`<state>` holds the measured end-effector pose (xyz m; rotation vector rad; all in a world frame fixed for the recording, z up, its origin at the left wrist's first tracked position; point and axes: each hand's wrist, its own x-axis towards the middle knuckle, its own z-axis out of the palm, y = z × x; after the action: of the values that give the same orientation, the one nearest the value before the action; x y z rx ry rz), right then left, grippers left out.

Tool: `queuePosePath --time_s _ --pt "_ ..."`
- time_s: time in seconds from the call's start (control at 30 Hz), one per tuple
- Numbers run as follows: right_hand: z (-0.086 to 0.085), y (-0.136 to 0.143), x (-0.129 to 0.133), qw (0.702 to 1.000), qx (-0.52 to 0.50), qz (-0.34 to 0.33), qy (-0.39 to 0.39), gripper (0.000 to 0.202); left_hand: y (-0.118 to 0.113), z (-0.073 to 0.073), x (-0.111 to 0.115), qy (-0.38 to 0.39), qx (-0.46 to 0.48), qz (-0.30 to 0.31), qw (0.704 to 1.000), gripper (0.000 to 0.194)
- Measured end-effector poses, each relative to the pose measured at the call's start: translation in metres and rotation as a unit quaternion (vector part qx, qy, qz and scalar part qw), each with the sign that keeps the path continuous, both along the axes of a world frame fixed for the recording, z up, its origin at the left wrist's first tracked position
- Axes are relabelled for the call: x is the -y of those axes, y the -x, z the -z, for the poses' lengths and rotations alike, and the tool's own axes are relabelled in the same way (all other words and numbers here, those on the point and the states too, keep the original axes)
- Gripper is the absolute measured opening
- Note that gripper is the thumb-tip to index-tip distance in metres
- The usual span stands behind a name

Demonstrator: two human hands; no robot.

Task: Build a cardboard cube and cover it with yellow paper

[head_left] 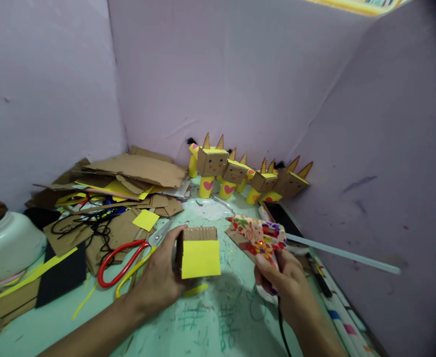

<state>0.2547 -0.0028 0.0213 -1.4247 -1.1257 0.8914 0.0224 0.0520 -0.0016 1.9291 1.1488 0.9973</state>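
My left hand [162,275] grips a small cardboard box [199,233] from its left side, thumb along the back. A bright yellow paper square [201,260] covers the side of the box turned toward me. In my right hand [283,277] is a glue gun [257,235] with a floral pattern and a small lit light. Its nozzle points left, above the tabletop and apart from the box. A long translucent glue stick [344,253] sticks out of its back. Scissors [129,260] with red and yellow handles lie beside my left hand.
Several cardboard figures [212,163] with yellow horns stand along the back wall. Cardboard scraps [132,168], black cord [99,228] and yellow paper [145,219] are heaped at the left, near a pale round pot [10,243]. A phone-like dark object [283,218] and striped rolls [340,317] lie at right.
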Motion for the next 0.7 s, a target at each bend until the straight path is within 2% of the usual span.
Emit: queuePosePath --time_s 0.13,0.27,0.4,0.5,0.6,0.7 --pt "0.010 0.012 -0.022 0.986 -0.140 0.076 0.055 0.039 -0.002 -0.008 0.004 0.102 0.018 0.070 0.992 0.070" --pt "0.024 0.027 -0.046 0.969 -0.214 0.048 0.111 0.042 -0.004 -0.013 0.002 0.126 0.023 0.066 0.990 0.067" --pt "0.025 0.032 -0.054 0.962 -0.238 0.007 0.131 0.039 -0.006 -0.012 0.001 0.130 0.042 0.076 0.988 0.066" --pt "0.020 0.028 -0.048 0.963 -0.227 -0.029 0.141 0.036 0.000 -0.010 0.002 0.145 0.019 0.080 0.986 0.075" --pt "0.017 0.021 -0.039 0.980 -0.140 -0.044 0.135 0.040 0.019 -0.015 -0.006 0.128 -0.083 0.035 0.988 0.080" --pt "0.017 0.011 -0.033 0.988 -0.055 -0.026 0.142 0.051 0.045 -0.028 -0.028 0.079 -0.169 -0.049 0.981 0.052"
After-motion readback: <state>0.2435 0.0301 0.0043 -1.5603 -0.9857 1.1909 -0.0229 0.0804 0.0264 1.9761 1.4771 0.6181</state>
